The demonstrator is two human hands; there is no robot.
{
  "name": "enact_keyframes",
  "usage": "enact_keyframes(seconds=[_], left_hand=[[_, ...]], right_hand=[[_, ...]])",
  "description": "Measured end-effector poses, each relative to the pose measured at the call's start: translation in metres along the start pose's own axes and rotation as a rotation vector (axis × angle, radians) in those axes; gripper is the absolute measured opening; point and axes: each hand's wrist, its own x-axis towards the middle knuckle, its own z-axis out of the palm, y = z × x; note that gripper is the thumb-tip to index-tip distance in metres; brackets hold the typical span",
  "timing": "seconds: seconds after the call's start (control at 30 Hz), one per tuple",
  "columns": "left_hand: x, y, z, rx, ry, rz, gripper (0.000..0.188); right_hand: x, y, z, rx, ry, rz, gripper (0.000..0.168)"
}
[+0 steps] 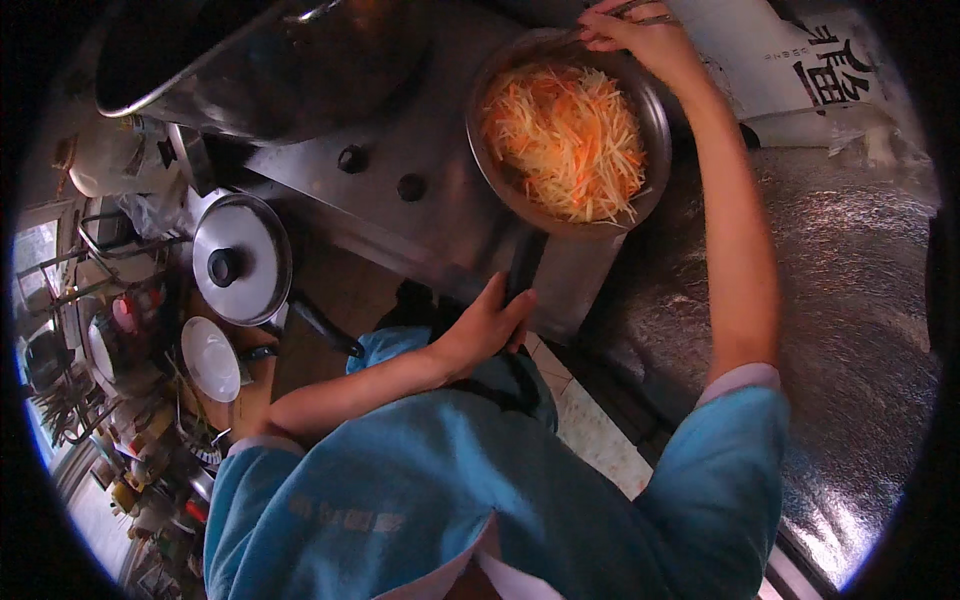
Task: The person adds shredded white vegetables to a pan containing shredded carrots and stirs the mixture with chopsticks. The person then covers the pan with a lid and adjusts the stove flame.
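Note:
A metal pan [663, 142] holds a heap of shredded orange and pale yellow vegetables [566, 142], and sits over the stove at the upper middle. My left hand [487, 319] is closed around the pan's black handle [527, 259], below the pan. At the pan's far right rim, my right hand [626, 30] grips a thin utensil that looks like chopsticks or tongs [637, 9]. Its lower end cannot be made out.
A large dark metal pot [262, 82] stands at the upper left, beside the stove knobs [411, 187]. A lidded pan [244, 259] and a white dish [211, 358] are at the left. Foil-like sheeting [840, 315] covers the right side, with a white bag bearing writing [795, 67] behind.

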Motion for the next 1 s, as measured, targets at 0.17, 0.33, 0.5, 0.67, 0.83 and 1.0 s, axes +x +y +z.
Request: enact_keyframes(seconds=[0.17, 0.33, 0.5, 0.67, 0.83, 1.0], left_hand=[[0.003, -0.004, -0.002, -0.044, 0.011, 0.000, 0.023], [0.005, -0.003, -0.001, -0.020, -0.029, 0.012, 0.022], [0.004, 0.003, -0.001, 0.024, -0.008, -0.025, 0.020], [0.007, -0.004, -0.002, 0.018, -0.011, -0.015, 0.020], [-0.001, 0.009, 0.003, 0.024, 0.015, -0.065, 0.021], [0.002, 0.004, 0.001, 0.000, 0.015, -0.005, 0.022]], right_hand=[[-0.037, -0.037, -0.024, -0.040, -0.053, 0.193, 0.021], [-0.113, -0.068, -0.027, 0.025, 0.061, 0.306, 0.017], [-0.163, -0.103, -0.024, -0.036, 0.277, 0.349, 0.017], [-0.185, -0.083, 0.006, 0.016, 0.155, 0.480, 0.012], [-0.165, -0.057, 0.040, -0.012, 0.231, 0.286, 0.013], [-0.153, -0.055, 0.038, 0.035, 0.255, 0.266, 0.015]])
